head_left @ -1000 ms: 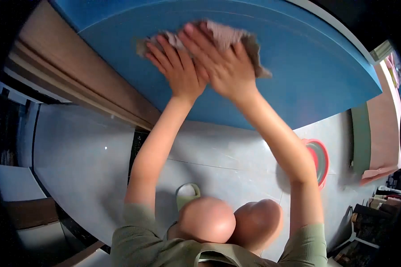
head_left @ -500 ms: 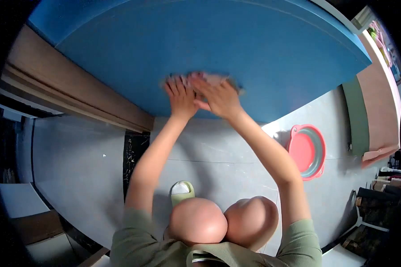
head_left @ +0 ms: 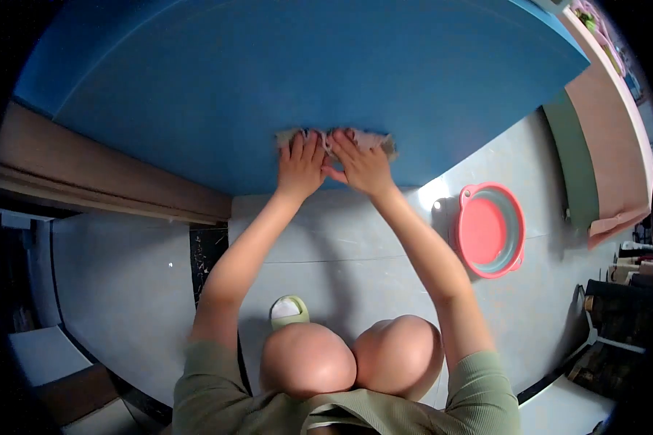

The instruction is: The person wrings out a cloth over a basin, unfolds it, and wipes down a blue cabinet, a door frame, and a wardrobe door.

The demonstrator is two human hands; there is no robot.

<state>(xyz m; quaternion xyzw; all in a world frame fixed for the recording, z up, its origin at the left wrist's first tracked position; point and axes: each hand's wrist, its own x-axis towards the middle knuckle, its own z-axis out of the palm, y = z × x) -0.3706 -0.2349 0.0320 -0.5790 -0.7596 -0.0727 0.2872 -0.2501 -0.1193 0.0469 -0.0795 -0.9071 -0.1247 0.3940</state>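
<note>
A blue door-like panel (head_left: 413,80) stands in front of me, and a crumpled light cloth (head_left: 376,142) lies against its lower part. My left hand (head_left: 301,165) presses on the left part of the cloth with its fingers spread. My right hand (head_left: 361,165) presses on the right part, its fingers also stretched out and the thumb reaching toward the left hand. Both hands point up the panel, side by side. Parts of the cloth are hidden under the fingers.
A pink and grey basin (head_left: 486,230) sits on the grey tiled floor (head_left: 384,279) to the right. A green slipper (head_left: 290,310) is by my knees. A wooden frame (head_left: 109,170) runs along the left, and a pink and green panelled piece (head_left: 609,138) stands at the right.
Both hands and the cloth have moved down the blue panel to near its lower edge. The view has shifted, and the basin, partly behind my right arm before, now shows whole.
</note>
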